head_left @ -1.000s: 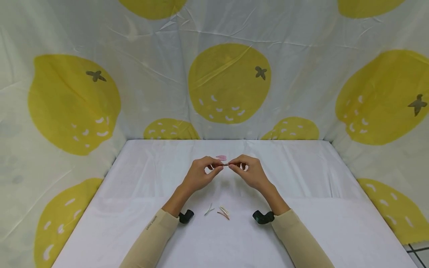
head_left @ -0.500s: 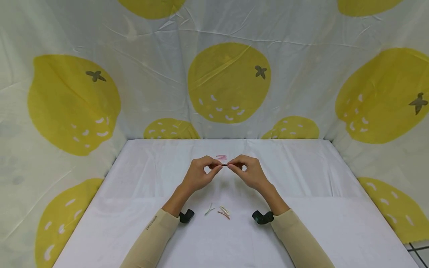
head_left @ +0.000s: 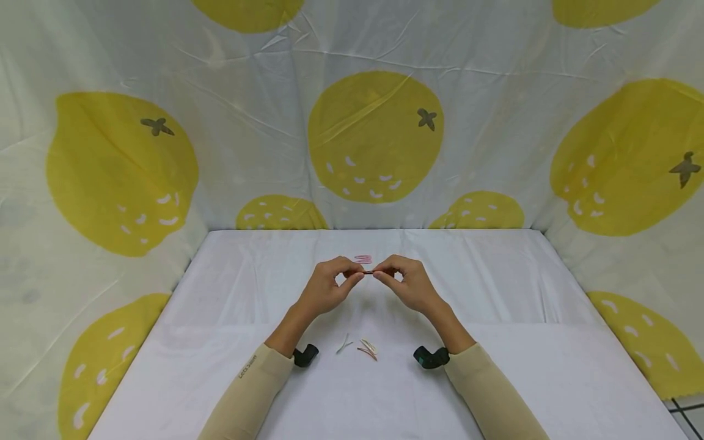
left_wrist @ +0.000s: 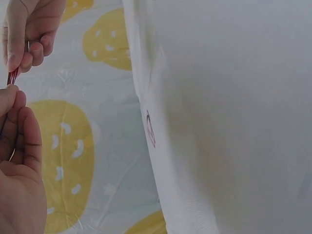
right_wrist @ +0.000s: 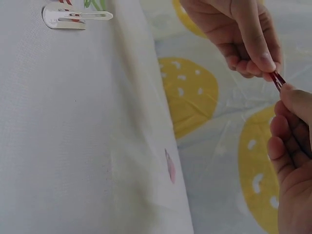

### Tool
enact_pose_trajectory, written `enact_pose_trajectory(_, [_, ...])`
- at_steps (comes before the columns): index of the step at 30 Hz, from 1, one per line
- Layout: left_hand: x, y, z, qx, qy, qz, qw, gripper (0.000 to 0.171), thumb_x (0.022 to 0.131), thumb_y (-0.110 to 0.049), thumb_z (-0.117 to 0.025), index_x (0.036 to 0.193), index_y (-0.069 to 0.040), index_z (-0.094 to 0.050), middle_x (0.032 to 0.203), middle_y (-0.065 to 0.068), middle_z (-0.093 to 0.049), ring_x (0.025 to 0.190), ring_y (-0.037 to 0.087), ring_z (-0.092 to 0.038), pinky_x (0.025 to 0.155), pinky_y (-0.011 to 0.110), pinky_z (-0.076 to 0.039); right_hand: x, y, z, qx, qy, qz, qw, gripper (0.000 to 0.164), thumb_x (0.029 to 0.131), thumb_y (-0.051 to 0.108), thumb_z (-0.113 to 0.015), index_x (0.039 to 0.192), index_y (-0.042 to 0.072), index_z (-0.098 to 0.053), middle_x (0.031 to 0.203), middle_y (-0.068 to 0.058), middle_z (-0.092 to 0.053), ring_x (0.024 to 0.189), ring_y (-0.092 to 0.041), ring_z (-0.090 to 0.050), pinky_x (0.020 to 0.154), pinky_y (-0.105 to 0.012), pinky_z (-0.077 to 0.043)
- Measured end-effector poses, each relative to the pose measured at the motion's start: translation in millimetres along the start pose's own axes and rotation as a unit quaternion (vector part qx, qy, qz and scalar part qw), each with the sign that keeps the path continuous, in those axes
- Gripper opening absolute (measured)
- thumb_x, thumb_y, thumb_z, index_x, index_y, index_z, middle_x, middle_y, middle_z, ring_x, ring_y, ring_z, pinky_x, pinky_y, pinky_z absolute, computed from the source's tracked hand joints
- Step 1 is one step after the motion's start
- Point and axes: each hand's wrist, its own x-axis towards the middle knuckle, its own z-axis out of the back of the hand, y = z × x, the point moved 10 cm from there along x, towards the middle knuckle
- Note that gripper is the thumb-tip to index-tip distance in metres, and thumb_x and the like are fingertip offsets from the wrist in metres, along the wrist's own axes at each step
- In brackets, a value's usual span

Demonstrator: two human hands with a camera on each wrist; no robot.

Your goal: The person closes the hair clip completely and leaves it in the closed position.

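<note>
Between my two hands, just above the white table, is a dark red snap hair clip. My left hand pinches one end of it with thumb and fingers. The other end is pinched by my right hand. Both wrist views show the red clip at the meeting fingertips, which cover its ends; whether it is snapped or bent I cannot tell. Behind the hands lie pink hair clips, partly hidden in the head view by the left fingers.
Nearer me on the table lie a pale green hair clip, a cream clip and a reddish clip. A lemon-print cloth hangs behind and along both sides.
My hands have come very slightly closer together and the red clip sits a touch lower, nearer level. Both hands keep their pinch; the clips on the table stay put.
</note>
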Motion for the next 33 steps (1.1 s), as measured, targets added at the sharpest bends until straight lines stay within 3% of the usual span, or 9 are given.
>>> enact_pose_trajectory(4, [-1.2,0.5,-1.5,-0.014,0.007,0.001,0.9999,0.009,0.098,-0.018,-0.072,0.102,-0.012,-0.077,0.094,-0.003,-0.074,0.083,0.010,-0.063,0.066,0.032,-0.055,-1,-5,-3,0.013,0.005,0.004,1.000,0.008,0.094,0.007,-0.074,0.099,0.012,-0.078,0.091,-0.001,-0.075,0.076,-0.013,-0.059,0.067,-0.027,-0.049])
enact_pose_trajectory(9, [-1.2,1.6,0.4,-0.015,0.000,-0.002,0.9999,0.010,0.098,-0.017,-0.072,0.101,-0.010,-0.077,0.093,-0.003,-0.074,0.082,0.010,-0.063,0.066,0.036,-0.056,-1,-7,-3,0.018,0.004,0.002,1.000,0.007,0.096,0.013,-0.074,0.099,0.016,-0.079,0.090,0.002,-0.075,0.075,-0.010,-0.059,0.066,-0.025,-0.049])
enact_pose_trajectory(14, [-1.5,4.8,2.1,-0.001,-0.011,0.003,0.9999,0.006,0.096,-0.017,-0.074,0.100,-0.014,-0.078,0.091,-0.005,-0.074,0.081,0.008,-0.064,0.068,0.027,-0.055,0,-10,-1,0.014,-0.016,-0.005,1.000,0.006,0.094,0.016,-0.077,0.098,0.018,-0.081,0.089,0.004,-0.076,0.073,-0.009,-0.059,0.065,-0.023,-0.050])
enact_pose_trajectory(21, [-2.1,15.4,2.9,0.005,-0.034,0.042,0.9985,0.007,0.093,-0.018,-0.078,0.099,-0.016,-0.081,0.092,-0.004,-0.078,0.081,0.010,-0.067,0.074,0.029,-0.058,-1,-18,0,0.021,-0.049,-0.019,0.998,0.009,0.091,0.011,-0.079,0.099,0.012,-0.081,0.089,-0.003,-0.077,0.073,-0.016,-0.061,0.065,-0.026,-0.050])
enact_pose_trajectory(29, [-1.0,28.9,1.6,0.013,-0.053,0.084,0.9950,0.010,0.091,-0.019,-0.080,0.099,-0.014,-0.083,0.091,0.000,-0.079,0.080,0.014,-0.069,0.074,0.047,-0.060,-1,-37,-5,0.006,-0.066,-0.045,0.997,0.007,0.092,0.017,-0.079,0.098,0.016,-0.081,0.088,0.001,-0.077,0.072,-0.009,-0.061,0.065,-0.027,-0.052])
enact_pose_trajectory(33, [-3.5,36.2,0.5,0.017,-0.059,0.104,0.9927,0.012,0.091,-0.020,-0.081,0.100,-0.013,-0.083,0.093,0.002,-0.080,0.080,0.016,-0.070,0.074,0.047,-0.060,-2,-44,-9,0.007,-0.073,-0.057,0.996,0.008,0.093,0.022,-0.079,0.099,0.017,-0.080,0.088,0.002,-0.076,0.072,-0.008,-0.062,0.064,-0.025,-0.052])
